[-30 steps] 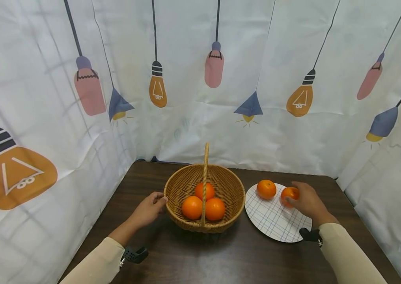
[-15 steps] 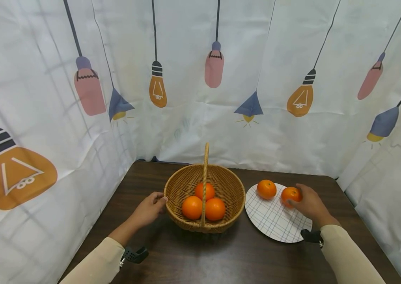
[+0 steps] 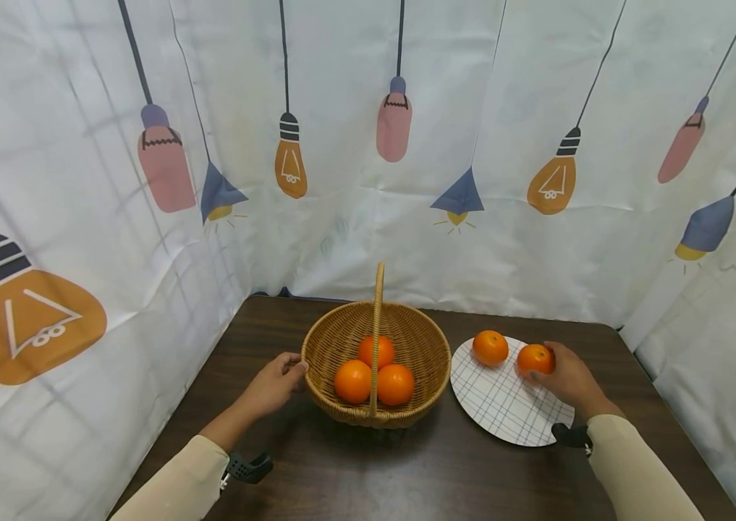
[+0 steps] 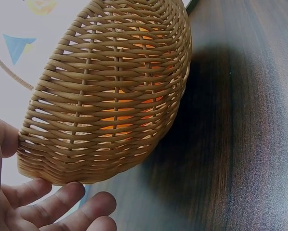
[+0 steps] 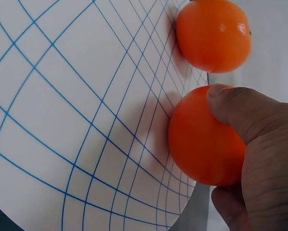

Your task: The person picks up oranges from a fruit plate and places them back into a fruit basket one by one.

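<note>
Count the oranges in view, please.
5: a back orange, a left orange and a right orange in the basket; a free orange on the plate; a held orange in the right hand.

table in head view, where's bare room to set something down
Bare: the near table, between the forearms before the basket; the far-left corner, beyond the left hand; near-left on the plate. Crowded: its far half, with two oranges and the right hand, and where basket and plate sit close.

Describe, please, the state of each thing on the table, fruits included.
Basket, held at rim by left hand
Three basket fruits, grouped together, untouched
Plate, flat on table
Plate's right fruit, gripped by right hand
Plate's left fruit, resting on plate, untouched
</note>
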### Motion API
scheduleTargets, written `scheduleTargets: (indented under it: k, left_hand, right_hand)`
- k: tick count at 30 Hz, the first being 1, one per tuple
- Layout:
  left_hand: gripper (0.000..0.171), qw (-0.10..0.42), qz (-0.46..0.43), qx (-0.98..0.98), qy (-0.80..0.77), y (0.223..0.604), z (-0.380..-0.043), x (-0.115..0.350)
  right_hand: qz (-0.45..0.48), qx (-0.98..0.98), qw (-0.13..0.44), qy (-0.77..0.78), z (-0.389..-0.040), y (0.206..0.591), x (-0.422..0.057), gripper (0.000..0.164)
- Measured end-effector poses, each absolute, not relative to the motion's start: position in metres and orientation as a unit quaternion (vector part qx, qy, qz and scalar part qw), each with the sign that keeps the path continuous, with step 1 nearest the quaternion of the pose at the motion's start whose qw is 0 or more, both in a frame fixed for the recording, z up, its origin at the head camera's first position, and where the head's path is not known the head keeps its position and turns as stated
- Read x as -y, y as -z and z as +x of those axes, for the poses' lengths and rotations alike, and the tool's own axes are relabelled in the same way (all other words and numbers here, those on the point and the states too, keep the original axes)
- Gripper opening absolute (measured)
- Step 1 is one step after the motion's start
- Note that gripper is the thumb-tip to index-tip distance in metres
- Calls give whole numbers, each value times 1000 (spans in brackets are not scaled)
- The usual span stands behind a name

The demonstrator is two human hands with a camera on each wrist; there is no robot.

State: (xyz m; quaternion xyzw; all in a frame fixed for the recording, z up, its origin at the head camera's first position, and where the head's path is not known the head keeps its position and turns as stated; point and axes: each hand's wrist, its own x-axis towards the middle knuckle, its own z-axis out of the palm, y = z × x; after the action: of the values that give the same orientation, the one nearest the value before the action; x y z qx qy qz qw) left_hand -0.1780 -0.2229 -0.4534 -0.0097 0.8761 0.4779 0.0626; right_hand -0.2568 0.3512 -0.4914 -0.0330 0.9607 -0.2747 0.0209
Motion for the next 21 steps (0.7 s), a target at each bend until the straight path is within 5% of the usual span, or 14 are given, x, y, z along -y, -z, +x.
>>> scheduleTargets:
  k: [21]
  left_hand:
    - [49,66,-11,-874,-481,451,-177,223]
  right_hand:
    - [-44,-959,11,280,-247,477,-350,92]
